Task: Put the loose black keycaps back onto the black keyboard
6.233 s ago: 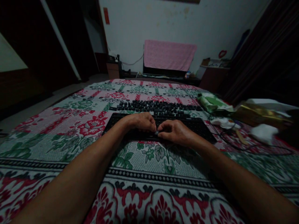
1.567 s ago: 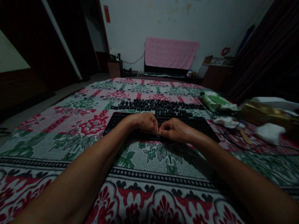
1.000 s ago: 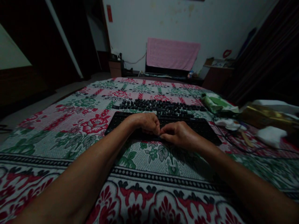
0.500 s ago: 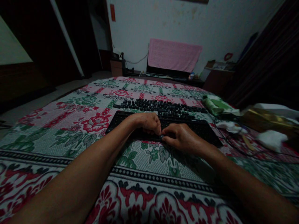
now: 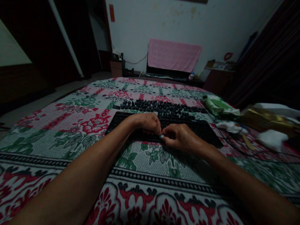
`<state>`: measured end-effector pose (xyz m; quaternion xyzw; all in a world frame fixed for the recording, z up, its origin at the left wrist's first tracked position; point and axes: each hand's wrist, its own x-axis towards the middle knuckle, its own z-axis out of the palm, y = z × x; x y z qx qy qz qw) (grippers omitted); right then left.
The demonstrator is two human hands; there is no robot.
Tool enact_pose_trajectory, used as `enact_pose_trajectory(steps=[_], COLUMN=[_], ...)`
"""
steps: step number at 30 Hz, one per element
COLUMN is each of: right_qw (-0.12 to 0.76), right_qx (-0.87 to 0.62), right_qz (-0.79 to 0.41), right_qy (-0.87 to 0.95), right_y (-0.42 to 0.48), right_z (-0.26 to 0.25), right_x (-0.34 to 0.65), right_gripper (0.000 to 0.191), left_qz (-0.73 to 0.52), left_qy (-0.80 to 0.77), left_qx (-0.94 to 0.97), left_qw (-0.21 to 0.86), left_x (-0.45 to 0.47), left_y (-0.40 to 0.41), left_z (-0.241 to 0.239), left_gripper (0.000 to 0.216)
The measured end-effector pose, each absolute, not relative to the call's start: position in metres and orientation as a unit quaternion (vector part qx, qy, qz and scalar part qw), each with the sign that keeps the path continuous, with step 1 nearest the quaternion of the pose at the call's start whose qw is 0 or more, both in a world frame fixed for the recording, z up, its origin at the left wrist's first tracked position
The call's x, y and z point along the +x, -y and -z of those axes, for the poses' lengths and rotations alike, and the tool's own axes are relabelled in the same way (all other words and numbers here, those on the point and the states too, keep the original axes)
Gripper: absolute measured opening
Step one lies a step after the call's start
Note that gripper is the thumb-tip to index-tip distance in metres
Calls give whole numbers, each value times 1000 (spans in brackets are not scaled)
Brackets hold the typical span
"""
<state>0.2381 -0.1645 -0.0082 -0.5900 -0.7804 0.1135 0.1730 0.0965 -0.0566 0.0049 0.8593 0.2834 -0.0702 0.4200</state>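
A black keyboard base (image 5: 203, 129) lies flat on a floral bedspread (image 5: 93, 125). Over the front edge of the keyboard base, the person's right hand (image 5: 179, 135) pinches a small pale piece (image 5: 161, 136) between thumb and forefinger. The left hand (image 5: 148, 122), fingers curled, meets it there; in the dim light, one cannot tell whether its grip closes on the piece too. Loose black keycaps (image 5: 161, 107) lie just beyond the keyboard base; a green-and-white packet (image 5: 219, 105) and a black cable (image 5: 231, 144) lie to its right.
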Motion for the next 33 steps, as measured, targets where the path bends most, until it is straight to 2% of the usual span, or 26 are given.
enact_pose_trajectory(steps=[24, 33], right_qw=[152, 190], right_qx=[-557, -589], right_qz=[-116, -168], right_qy=[808, 767], right_y=[164, 164], right_z=[7, 6], right_x=[243, 242], right_gripper=[19, 20], left_qz=[99, 77], left_qy=[-234, -244], left_qx=[872, 851], left_qw=[419, 459], left_x=[93, 92], left_y=[53, 54], left_z=[-5, -4], left_gripper=[23, 21])
